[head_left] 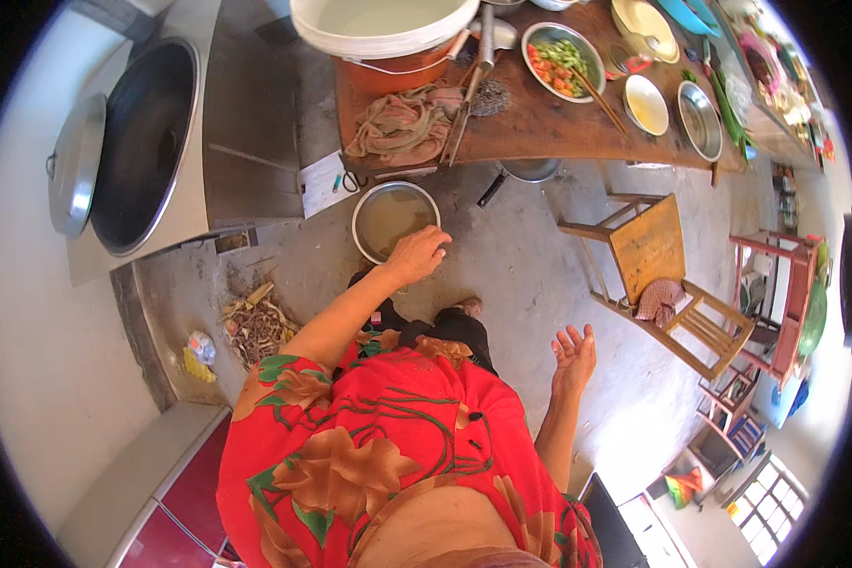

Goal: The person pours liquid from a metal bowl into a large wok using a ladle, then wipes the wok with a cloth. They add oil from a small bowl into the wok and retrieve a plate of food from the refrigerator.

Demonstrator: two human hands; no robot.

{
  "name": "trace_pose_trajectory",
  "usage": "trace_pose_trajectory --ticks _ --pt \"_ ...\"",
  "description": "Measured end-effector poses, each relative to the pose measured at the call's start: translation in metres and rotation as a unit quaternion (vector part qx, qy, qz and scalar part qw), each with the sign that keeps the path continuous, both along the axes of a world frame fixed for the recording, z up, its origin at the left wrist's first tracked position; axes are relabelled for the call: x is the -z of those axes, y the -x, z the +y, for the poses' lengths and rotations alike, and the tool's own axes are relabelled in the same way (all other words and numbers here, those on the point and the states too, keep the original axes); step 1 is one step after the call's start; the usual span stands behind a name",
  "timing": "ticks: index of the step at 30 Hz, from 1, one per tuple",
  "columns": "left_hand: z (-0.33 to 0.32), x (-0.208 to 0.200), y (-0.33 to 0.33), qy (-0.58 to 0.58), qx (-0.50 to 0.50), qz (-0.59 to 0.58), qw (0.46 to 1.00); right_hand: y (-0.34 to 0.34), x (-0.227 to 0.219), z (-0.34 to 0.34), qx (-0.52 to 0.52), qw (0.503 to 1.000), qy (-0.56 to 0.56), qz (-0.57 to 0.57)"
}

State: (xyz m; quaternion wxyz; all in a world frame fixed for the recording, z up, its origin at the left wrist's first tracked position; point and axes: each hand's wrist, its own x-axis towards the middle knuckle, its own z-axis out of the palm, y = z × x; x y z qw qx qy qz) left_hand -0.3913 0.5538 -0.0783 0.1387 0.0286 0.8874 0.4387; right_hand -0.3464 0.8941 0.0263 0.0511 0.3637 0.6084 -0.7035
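My left hand (418, 255) hangs above the near edge of a metal basin (357, 223) of murky water on the floor. Its fingers are slightly bent and apart, with nothing visible in them. Off to the right, my right hand (574, 360) is raised over the floor, palm up and fingers spread, holding nothing. Beyond the basin is a wooden table (577, 142). On it lie crumpled cloths (402, 128), long metal tongs (470, 90) and a wire scrubber (490, 97). A metal bowl of chopped red and green vegetables (560, 62) has chopsticks (601, 101) across its rim.
A white tub (383, 38) sits over an orange bucket (398, 74) on the table. White bowl (646, 104) and metal bowl (699, 121) stand farther right. Below are a pan (530, 170) and wooden chair (648, 246). At left are a large wok (147, 142) and dry stalks (256, 327).
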Motion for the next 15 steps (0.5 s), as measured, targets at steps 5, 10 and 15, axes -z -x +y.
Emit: trace_pose_trajectory --ticks 5,10,15 --pt "0.005 -0.015 0.017 -0.002 -0.031 0.044 0.999 -0.017 0.008 0.01 0.011 1.0 0.017 -0.009" --pt "-0.009 0.003 -0.005 0.0 -0.085 0.024 0.996 -0.022 0.016 0.014 -0.014 0.999 -0.001 -0.029" --pt "-0.037 0.016 -0.058 0.04 -0.136 -0.06 0.988 -0.011 0.022 0.0 -0.081 0.996 0.005 -0.047"
